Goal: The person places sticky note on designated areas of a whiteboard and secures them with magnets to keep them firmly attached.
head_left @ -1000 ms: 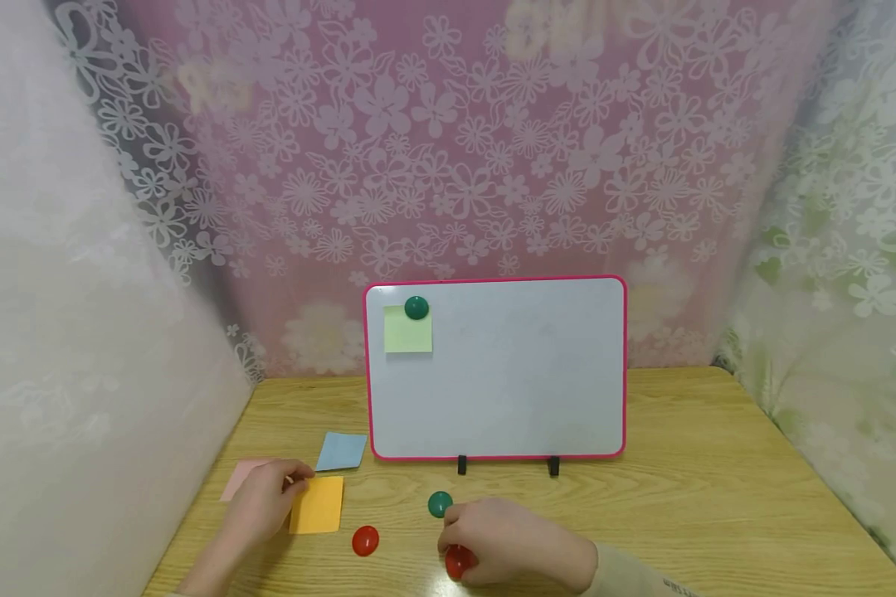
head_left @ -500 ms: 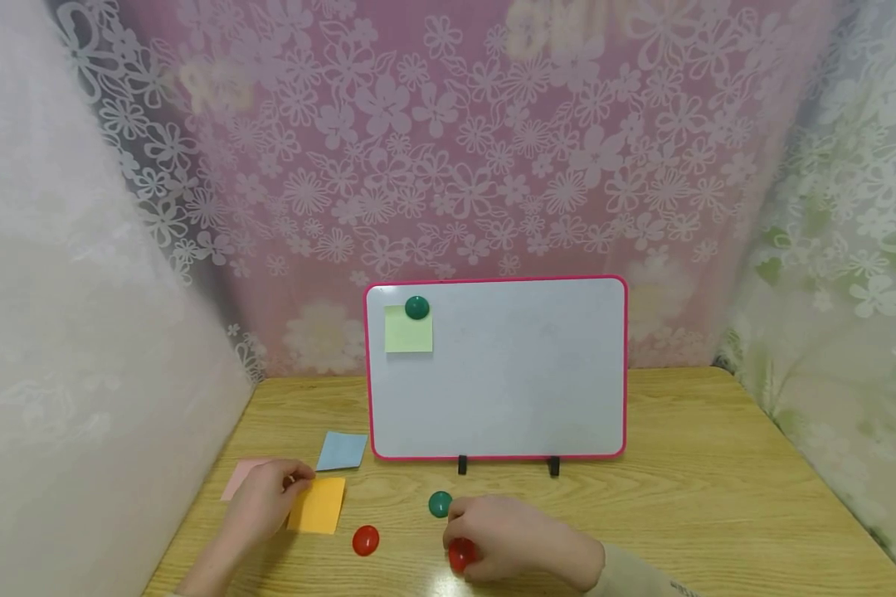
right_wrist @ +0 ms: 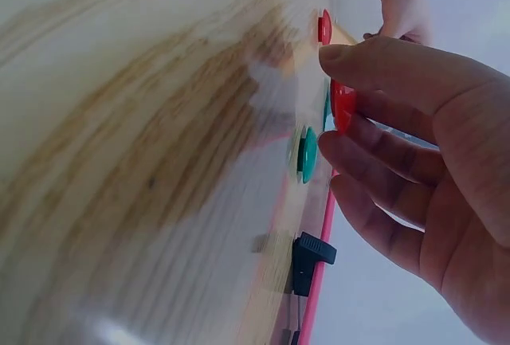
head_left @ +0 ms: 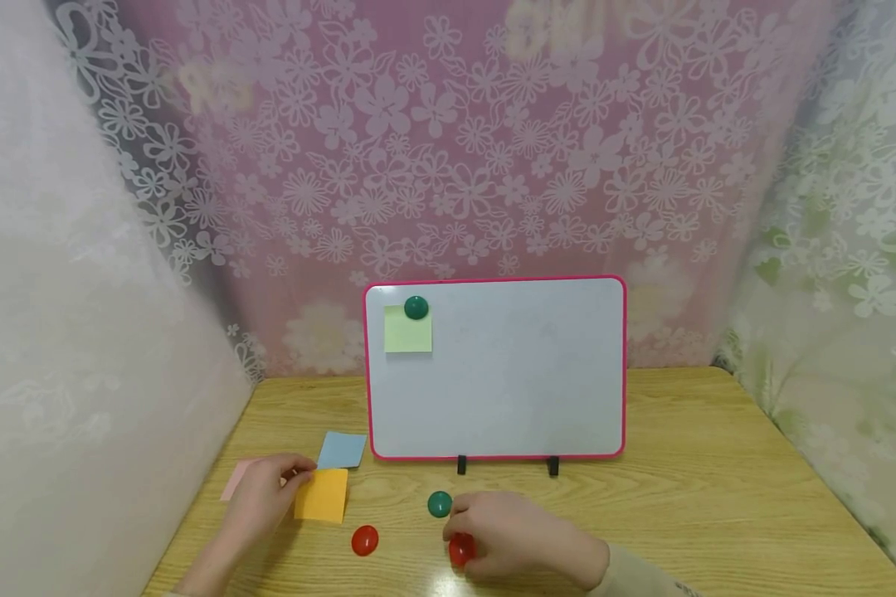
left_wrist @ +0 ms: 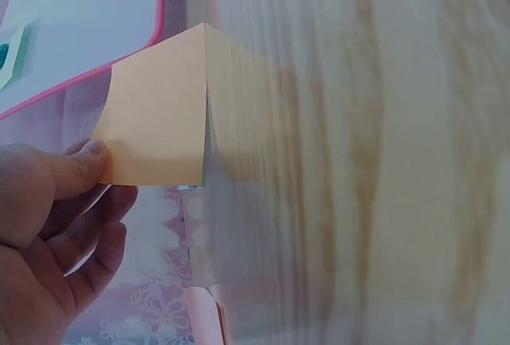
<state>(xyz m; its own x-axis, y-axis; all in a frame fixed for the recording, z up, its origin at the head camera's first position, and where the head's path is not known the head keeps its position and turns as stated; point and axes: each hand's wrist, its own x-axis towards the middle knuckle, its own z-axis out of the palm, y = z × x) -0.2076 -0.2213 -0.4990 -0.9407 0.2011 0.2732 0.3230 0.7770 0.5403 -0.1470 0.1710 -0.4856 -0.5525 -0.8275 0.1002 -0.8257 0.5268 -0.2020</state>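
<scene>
My left hand (head_left: 263, 493) pinches an orange sticky note (head_left: 323, 497) by one corner. In the left wrist view the thumb (left_wrist: 80, 168) presses on that corner, and the note stands tilted up over the wooden table. Between the thumb and fingers of my right hand (head_left: 511, 535) is a round red magnet (right_wrist: 343, 106), held above the tabletop. Close beside those fingertips a green magnet (head_left: 440, 503) lies on the table. A second red magnet (head_left: 364, 541) rests between the two hands.
A pink-framed whiteboard (head_left: 523, 373) stands behind on black feet (head_left: 553, 466). At its upper left, a green magnet (head_left: 416, 308) overlaps a pale green sticky note (head_left: 406, 333). A blue note (head_left: 342, 450) and a pink note (head_left: 237, 479), partly hidden by my left hand, lie leftward.
The orange note has lifted and shifted slightly away from me and to the right in my left hand. My right hand has raised the red magnet a little.
</scene>
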